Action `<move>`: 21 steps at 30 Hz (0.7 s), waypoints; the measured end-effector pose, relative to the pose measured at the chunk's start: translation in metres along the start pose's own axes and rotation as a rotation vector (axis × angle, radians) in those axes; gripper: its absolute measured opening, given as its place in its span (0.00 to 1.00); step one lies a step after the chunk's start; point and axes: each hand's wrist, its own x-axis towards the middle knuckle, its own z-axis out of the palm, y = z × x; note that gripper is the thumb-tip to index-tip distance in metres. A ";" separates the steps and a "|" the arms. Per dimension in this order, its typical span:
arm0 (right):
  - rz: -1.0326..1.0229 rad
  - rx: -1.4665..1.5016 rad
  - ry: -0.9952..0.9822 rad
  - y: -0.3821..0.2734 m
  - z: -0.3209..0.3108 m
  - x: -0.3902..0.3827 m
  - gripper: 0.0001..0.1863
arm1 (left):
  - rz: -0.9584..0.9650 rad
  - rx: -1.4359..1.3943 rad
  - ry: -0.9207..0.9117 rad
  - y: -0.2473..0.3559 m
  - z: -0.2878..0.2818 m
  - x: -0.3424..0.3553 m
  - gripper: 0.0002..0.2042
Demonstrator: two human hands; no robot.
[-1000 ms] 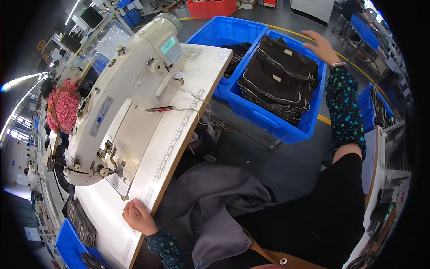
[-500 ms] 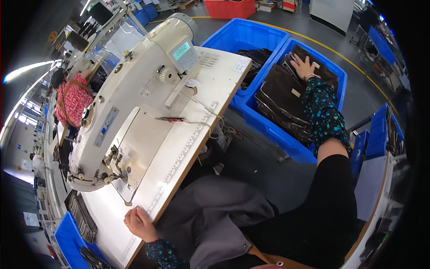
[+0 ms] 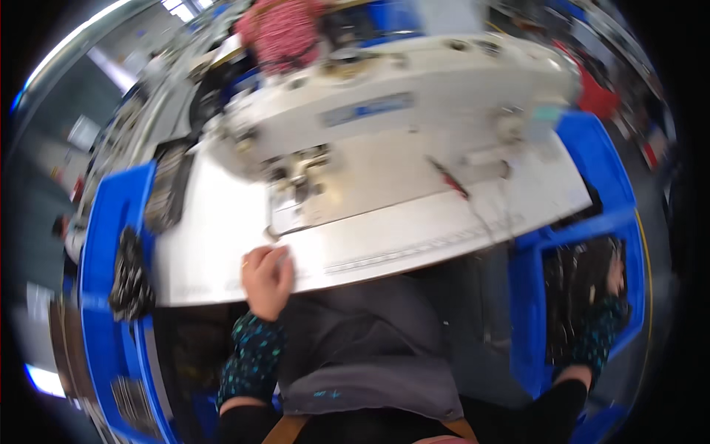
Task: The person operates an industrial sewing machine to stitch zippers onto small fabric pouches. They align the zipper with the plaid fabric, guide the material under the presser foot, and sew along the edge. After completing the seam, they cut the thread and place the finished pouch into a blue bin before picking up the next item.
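Observation:
My left hand [image 3: 266, 279] rests on the near edge of the white sewing table [image 3: 384, 251], fingers curled; whether they hold anything is unclear. The white sewing machine [image 3: 281, 118] stands beyond it, with a small red-and-black tool [image 3: 455, 181], probably thread snips, lying on the bed. My right hand [image 3: 614, 272] reaches right, into a blue bin [image 3: 526, 311] of dark fabric pieces [image 3: 563, 296], and is at the stack; its fingers are blurred. A grey apron [image 3: 355, 348] covers my lap.
Blue bins [image 3: 103, 259] with dark pieces stand along the table's left end; another blue bin [image 3: 599, 163] adjoins the right one at the back. A co-worker in pink [image 3: 274, 33] is beyond the machine. A red bin [image 3: 595, 92] sits farther right.
The view has swung to face the machine squarely and is blurred. My right hand came down from above the bin onto the fabric stack. My left hand stays at the table edge.

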 end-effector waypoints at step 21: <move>-0.507 -2.393 -0.879 0.730 0.298 0.109 0.18 | 0.037 0.097 0.092 -0.140 -0.128 0.148 0.10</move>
